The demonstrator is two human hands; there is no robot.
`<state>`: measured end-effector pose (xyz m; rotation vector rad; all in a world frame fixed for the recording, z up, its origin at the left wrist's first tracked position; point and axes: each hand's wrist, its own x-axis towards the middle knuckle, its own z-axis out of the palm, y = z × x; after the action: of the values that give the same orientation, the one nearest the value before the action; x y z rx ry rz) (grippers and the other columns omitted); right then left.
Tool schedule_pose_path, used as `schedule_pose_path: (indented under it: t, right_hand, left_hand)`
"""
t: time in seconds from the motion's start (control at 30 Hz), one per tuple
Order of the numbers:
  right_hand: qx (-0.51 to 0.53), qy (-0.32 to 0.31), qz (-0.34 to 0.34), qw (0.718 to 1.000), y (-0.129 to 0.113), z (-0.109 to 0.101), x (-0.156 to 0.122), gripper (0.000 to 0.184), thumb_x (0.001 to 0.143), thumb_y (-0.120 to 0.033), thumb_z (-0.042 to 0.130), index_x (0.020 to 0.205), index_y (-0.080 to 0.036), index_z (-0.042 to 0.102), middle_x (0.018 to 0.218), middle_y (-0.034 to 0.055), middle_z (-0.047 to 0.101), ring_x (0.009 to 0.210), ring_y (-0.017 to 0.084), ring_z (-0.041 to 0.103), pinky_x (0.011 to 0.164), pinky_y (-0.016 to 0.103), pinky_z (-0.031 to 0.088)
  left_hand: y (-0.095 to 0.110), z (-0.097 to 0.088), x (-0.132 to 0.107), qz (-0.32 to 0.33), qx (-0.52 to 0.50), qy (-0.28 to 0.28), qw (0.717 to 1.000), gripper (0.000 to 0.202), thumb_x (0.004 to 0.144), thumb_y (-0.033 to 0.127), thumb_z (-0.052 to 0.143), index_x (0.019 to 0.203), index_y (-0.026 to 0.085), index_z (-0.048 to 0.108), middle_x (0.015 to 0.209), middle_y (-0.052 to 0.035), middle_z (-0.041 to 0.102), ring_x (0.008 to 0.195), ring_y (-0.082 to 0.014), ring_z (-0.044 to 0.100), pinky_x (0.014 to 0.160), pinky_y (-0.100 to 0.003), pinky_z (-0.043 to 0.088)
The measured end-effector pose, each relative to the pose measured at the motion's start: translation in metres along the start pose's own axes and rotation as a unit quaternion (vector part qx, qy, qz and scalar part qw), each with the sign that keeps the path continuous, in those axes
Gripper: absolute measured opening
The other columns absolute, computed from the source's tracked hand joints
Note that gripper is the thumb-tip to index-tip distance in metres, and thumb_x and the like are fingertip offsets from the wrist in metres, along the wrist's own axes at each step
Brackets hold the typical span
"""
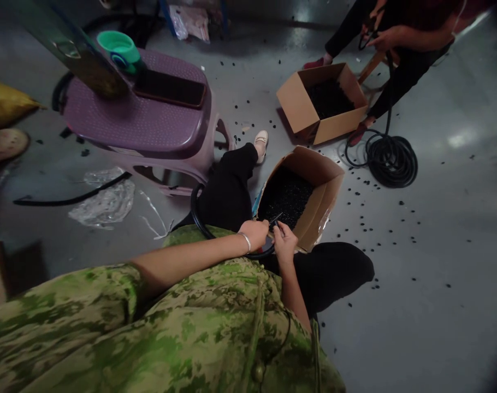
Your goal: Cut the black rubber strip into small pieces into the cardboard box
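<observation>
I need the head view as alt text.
The left hand and right hand work together on a black hose, beside an open box of small black pieces. Another person sits by a second box; a purple stool stands left.

Setting is a workshop or factory floor, per smooth grey flooring (432, 333) scattered with small black pieces (448, 285), two open brown cardboard boxes (296, 105) holding black bits (287, 188), coiled black hose (409, 164), flexible black tubing (196, 215) in use, and a seated, dark-clothed co-worker (426, 39) handling hose.
</observation>
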<state>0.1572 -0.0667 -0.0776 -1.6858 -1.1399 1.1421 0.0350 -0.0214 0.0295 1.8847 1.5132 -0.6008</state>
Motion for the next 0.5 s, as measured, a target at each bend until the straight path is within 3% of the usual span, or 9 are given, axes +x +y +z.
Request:
schedule_pose_path:
  t: [0.17, 0.4, 0.5]
  right_hand:
    - [-0.005, 0.01, 0.024, 1.0, 0.001, -0.003, 0.002, 0.044, 0.083, -0.042, 0.054, 0.109, -0.01, 0.07, 0.089, 0.0094, 0.073, 0.044, 0.009, 0.052, 0.048, 0.023, 0.046]
    - [-0.038, 0.034, -0.009, 0.999, 0.003, -0.007, 0.005, 0.04, 0.084, -0.041, 0.054, 0.105, -0.013, 0.072, 0.091, 0.0093, 0.074, 0.056, 0.012, 0.058, 0.056, 0.023, 0.05]
    - [-0.031, 0.032, 0.004, 0.999, 0.006, -0.006, 0.006, 0.042, 0.084, -0.042, 0.053, 0.108, -0.012, 0.071, 0.087, 0.008, 0.074, 0.049, 0.01, 0.054, 0.053, 0.023, 0.048]
  left_hand:
    - [0.003, 0.006, 0.005, 0.022, 0.005, 0.014, 1.0, 0.025, 0.088, 0.016, 0.048, 0.111, 0.009, 0.058, 0.102, -0.0194, 0.071, 0.1, -0.0289, 0.07, 0.082, -0.036, 0.054]
    - [0.002, 0.01, 0.014, 0.048, 0.018, 0.023, 0.998, 0.026, 0.089, 0.017, 0.049, 0.111, 0.009, 0.059, 0.102, -0.0199, 0.071, 0.099, -0.0302, 0.07, 0.083, -0.038, 0.055]
    - [0.001, 0.01, 0.018, 0.053, 0.026, 0.023, 0.998, 0.025, 0.087, 0.017, 0.052, 0.11, 0.01, 0.059, 0.101, -0.0185, 0.072, 0.098, -0.0285, 0.07, 0.083, -0.036, 0.055]
